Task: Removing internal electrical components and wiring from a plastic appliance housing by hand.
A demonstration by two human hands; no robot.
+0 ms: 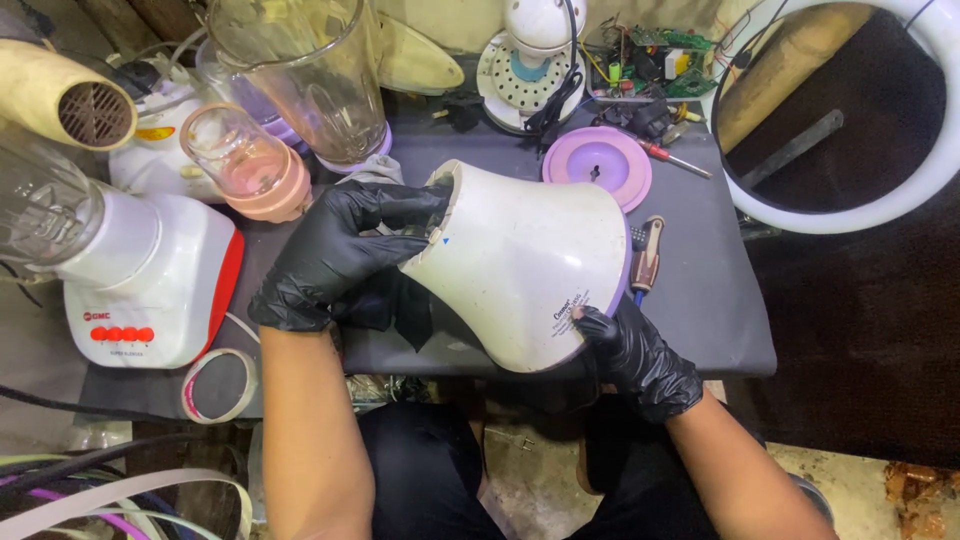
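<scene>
Both gloved hands hold the white blender base (520, 265) tipped on its side over the tabletop (700, 290); left hand (335, 255) clasps its narrow top, right hand (635, 350) clenches the purple-rimmed bottom edge; best kept braced at both ends.

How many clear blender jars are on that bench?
3: a tall jar at top centre, a small pink-based jar beside it, and one on the white blender at the left edge. Others may be hidden.

grey table (700, 300) | speckled floor (530, 490) | dim surroundings
</scene>
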